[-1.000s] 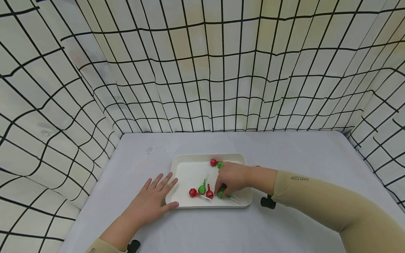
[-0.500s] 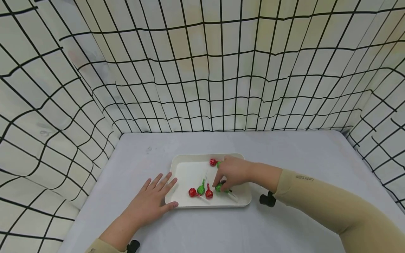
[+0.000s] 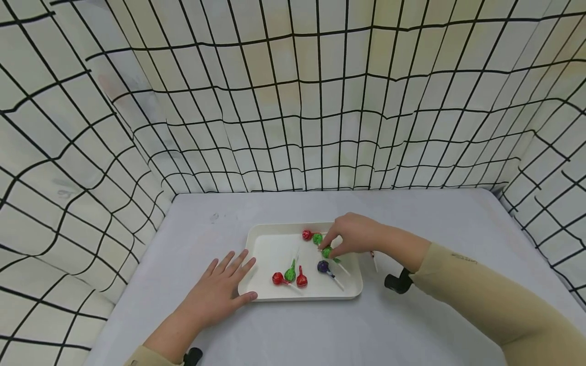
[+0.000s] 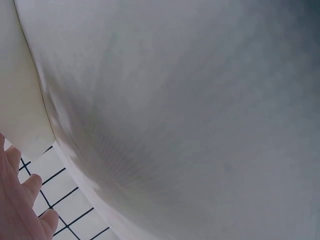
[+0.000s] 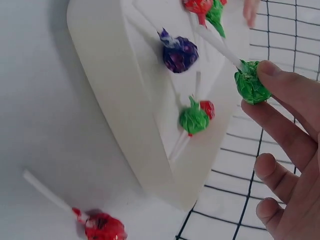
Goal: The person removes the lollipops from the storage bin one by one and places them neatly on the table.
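Between thumb and forefinger, my right hand (image 3: 354, 234) pinches the head of a green-wrapped lollipop (image 5: 251, 85), its white stick pointing away. It holds the candy above the right side of a white tray (image 3: 263, 244). Below it lies a purple lollipop (image 3: 323, 266). At the tray's back are a red lollipop (image 3: 307, 235) and a green lollipop (image 3: 317, 238). Toward the front lie a second red lollipop (image 3: 277, 278), another green lollipop (image 3: 290, 273) and a third red lollipop (image 3: 301, 279). My left hand (image 3: 222, 287) is spread flat at the tray's left edge, thumb by its front corner.
On the white table (image 3: 412, 315), a red lollipop (image 5: 104, 227) lies outside the tray to the right, mostly hidden by my right arm in the head view. White panels with a black grid (image 3: 297, 127) enclose the table's back and sides.
My right hand has lifted the green lollipop and moved it back and slightly right. The purple lollipop and the red one outside the tray have come into view. My left hand stays put.
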### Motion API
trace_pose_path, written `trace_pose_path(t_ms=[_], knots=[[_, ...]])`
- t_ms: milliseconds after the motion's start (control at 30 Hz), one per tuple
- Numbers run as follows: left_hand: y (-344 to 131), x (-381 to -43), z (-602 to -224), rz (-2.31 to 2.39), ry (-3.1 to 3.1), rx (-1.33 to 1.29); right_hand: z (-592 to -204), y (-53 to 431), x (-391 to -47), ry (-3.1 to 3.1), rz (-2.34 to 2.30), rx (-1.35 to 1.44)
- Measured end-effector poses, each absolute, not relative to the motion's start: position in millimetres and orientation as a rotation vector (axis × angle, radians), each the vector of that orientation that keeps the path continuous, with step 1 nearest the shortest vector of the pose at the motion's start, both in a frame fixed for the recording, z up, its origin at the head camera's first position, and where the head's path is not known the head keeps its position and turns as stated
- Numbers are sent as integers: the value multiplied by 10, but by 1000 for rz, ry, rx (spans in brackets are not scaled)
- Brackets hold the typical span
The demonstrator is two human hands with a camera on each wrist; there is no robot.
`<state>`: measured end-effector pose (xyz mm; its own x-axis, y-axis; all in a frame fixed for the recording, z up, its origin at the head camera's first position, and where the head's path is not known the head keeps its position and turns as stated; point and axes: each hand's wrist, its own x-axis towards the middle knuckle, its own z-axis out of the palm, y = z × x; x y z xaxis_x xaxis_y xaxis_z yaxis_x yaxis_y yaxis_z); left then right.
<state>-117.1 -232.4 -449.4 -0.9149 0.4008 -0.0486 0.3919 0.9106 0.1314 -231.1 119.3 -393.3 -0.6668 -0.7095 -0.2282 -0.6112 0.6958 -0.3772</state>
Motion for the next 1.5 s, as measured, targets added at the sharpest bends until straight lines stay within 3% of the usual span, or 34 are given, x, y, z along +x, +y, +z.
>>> trace_pose_path(t_ms=[500,833,1500], knots=[[-2328,-1182,-4514,180,2999,619,-3900,1945,-2377,2638,-667,-670],[-2335,-1172,-4516,176,3008,613,-3984,2407,-2375,2706,-670,-579],[-2339,-1185,-4544,160,3022,621,-4425,2507,-2458,2691,-605,-437]])
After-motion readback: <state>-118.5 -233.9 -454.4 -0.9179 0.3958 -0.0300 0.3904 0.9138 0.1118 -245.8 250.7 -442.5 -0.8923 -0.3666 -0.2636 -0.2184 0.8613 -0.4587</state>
